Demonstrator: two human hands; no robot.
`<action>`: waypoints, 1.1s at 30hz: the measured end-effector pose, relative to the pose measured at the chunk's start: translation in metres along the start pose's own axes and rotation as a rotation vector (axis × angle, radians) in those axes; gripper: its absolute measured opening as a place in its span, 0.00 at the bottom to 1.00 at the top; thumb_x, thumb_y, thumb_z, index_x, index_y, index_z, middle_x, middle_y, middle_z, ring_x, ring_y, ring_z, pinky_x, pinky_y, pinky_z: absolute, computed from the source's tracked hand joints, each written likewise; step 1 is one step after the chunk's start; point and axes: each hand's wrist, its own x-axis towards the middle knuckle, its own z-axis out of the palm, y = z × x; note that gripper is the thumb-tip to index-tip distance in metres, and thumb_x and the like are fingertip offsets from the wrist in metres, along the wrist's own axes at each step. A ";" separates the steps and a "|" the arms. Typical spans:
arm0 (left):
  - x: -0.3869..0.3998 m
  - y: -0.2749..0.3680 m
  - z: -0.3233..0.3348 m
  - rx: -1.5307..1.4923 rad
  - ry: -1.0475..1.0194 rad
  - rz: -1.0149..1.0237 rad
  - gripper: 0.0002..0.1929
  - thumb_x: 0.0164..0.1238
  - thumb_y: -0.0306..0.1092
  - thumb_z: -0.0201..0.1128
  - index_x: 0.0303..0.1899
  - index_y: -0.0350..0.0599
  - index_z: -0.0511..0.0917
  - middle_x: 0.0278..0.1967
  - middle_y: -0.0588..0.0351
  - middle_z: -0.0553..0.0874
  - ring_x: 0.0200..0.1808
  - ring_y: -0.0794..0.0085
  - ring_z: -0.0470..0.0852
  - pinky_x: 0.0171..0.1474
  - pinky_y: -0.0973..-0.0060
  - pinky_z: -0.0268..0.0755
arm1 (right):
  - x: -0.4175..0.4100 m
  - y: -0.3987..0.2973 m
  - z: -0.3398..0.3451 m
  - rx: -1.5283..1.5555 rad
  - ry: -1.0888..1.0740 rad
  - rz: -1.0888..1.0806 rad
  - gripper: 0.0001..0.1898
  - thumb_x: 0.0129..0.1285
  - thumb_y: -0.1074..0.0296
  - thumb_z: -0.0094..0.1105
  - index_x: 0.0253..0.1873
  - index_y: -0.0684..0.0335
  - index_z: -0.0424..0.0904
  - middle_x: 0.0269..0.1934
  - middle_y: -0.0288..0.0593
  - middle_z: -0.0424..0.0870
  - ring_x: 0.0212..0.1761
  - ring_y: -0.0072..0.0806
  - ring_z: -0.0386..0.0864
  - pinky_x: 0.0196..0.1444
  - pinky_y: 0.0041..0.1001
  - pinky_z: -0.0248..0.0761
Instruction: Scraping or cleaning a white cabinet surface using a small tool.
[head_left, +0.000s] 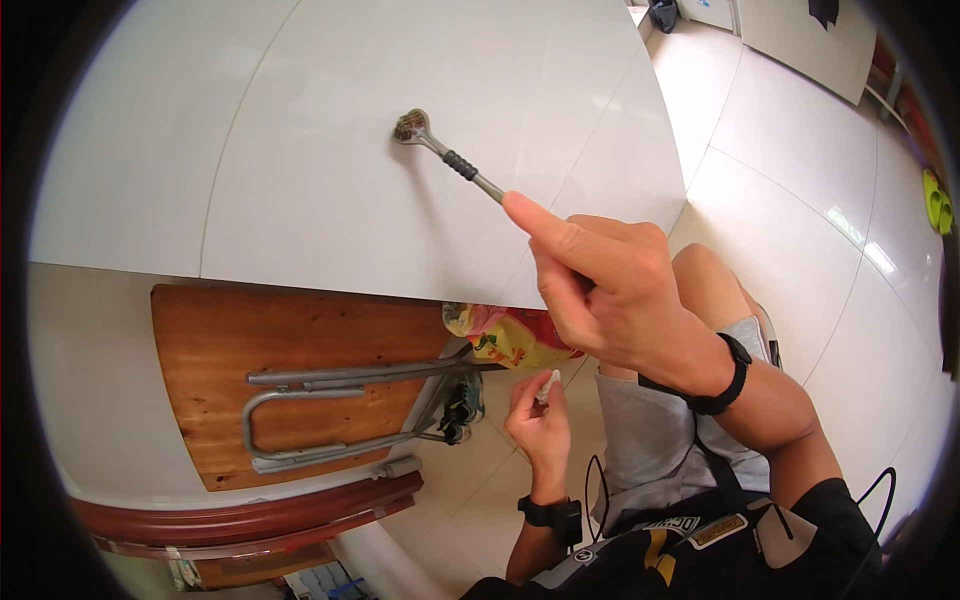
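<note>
My right hand (619, 281) holds a slim metal-handled tool (459, 163) with a black ribbed collar, the index finger stretched along the handle. Its rounded metal head, with brown, bristly-looking matter in it, is over the white tabletop (322, 172); whether it touches cannot be told. Lower down, beyond the table's near edge, my left hand (541, 427) pinches a small crumpled whitish piece (550, 387) between thumb and fingers. Both wrists wear black bands.
Below the table edge, a folded wooden board with metal tube legs (202, 375) leans at the left. Beside it are a yellow and red printed plastic bag (517, 341) and shoes (461, 409). Green clogs (937, 202) lie on the tiled floor at the far right.
</note>
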 end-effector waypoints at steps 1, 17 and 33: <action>-0.003 -0.001 0.002 -0.011 0.001 -0.012 0.09 0.69 0.18 0.68 0.49 0.29 0.87 0.45 0.59 0.85 0.43 0.80 0.82 0.45 0.82 0.75 | -0.004 0.002 0.000 0.000 0.001 0.003 0.29 0.59 0.87 0.61 0.67 0.64 0.83 0.19 0.42 0.71 0.17 0.31 0.70 0.21 0.30 0.61; -0.010 -0.003 0.007 -0.092 -0.052 -0.028 0.09 0.69 0.19 0.70 0.48 0.31 0.87 0.44 0.59 0.85 0.41 0.80 0.83 0.44 0.83 0.76 | 0.025 -0.011 0.019 0.068 0.073 -0.073 0.28 0.61 0.86 0.59 0.67 0.63 0.83 0.20 0.40 0.76 0.18 0.27 0.71 0.24 0.25 0.65; -0.022 -0.015 0.007 -0.054 -0.087 -0.043 0.10 0.70 0.18 0.69 0.50 0.26 0.85 0.45 0.58 0.85 0.42 0.79 0.84 0.44 0.82 0.77 | 0.061 0.029 0.073 0.110 0.102 -0.156 0.36 0.70 0.79 0.58 0.82 0.62 0.59 0.22 0.49 0.76 0.19 0.43 0.74 0.25 0.39 0.66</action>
